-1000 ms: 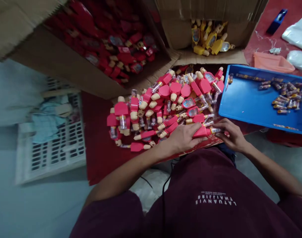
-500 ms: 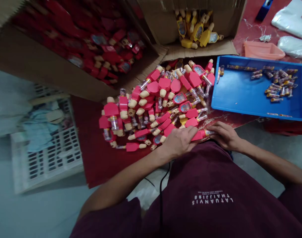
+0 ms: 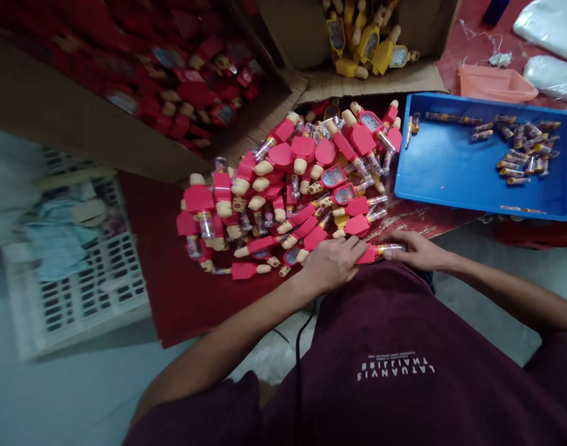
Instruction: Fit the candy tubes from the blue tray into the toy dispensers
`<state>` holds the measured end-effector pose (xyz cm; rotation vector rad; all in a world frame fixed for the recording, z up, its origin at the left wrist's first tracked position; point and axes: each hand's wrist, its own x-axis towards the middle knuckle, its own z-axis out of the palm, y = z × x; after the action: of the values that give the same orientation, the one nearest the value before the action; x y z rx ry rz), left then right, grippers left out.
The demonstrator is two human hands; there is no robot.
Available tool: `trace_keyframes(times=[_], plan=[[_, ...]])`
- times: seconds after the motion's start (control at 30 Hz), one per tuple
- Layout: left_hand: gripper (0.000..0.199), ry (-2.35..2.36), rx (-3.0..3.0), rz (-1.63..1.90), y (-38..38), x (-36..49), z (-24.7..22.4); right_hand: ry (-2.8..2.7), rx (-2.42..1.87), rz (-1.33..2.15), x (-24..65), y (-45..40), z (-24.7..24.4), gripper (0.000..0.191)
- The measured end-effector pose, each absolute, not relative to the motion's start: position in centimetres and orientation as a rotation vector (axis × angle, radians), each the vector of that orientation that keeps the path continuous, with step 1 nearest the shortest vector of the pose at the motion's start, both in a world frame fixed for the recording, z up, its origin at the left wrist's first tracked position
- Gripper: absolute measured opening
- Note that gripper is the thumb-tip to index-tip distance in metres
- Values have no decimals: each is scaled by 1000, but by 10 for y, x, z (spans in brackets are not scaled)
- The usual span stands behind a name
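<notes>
My left hand [image 3: 332, 263] is wrapped round a red toy [image 3: 367, 254] at the table's front edge, hiding its left part. A clear tube with a yellow band [image 3: 389, 248] sticks out of the toy's right end. Around the tube's far end, my right hand [image 3: 416, 249] has its thumb on one side and fingers on the other, fairly loosely spread. Beyond my left hand lies a pile of red toys [image 3: 303, 148] with beige knobs and clear tubes.
A blue tray [image 3: 450, 167] with small tubes stands at right, an orange tray [image 3: 494, 83] behind it. Cardboard boxes hold red toys [image 3: 190, 93] and yellow toys [image 3: 369, 43]. A white crate [image 3: 97, 279] with cloth is at left.
More of the clear tube shows now, as my right hand's fingers have opened and shifted slightly right along it. My left hand keeps its hold. The whole view has shifted slightly.
</notes>
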<state>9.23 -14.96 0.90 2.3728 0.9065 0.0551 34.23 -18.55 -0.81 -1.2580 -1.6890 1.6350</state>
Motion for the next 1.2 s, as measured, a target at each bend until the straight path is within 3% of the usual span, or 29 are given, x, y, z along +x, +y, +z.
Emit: trace_keyframes(times=[0.13, 0.37, 0.43, 0.63, 0.97, 1.07, 1.13, 1.2], plan=[[24, 927, 2304, 125, -145, 90, 12, -1877, -1200, 1229, 341, -185, -7, 34], [21, 886, 2191, 219, -145, 94, 6, -1395, -1372, 1972, 339, -179, -6, 51], [23, 880, 2180, 205, -142, 90, 3, -1421, -1382, 2010, 338, -177, -5, 52], [28, 1025, 2135, 227, -132, 78, 5, -2007, -1124, 1127, 334, -177, -3, 30], [40, 920, 2454, 126, -134, 79, 11, -2096, -941, 607, 329, -181, -9, 35], [40, 886, 2598, 110, -138, 80, 13, -2037, -989, 739, 327, -185, -5, 27], [33, 836, 2757, 99, -140, 81, 14, -1923, -1112, 1016, 325, -185, -4, 21], [28, 766, 2901, 91, -142, 81, 12, -1738, -1269, 1385, 323, -184, -3, 29]])
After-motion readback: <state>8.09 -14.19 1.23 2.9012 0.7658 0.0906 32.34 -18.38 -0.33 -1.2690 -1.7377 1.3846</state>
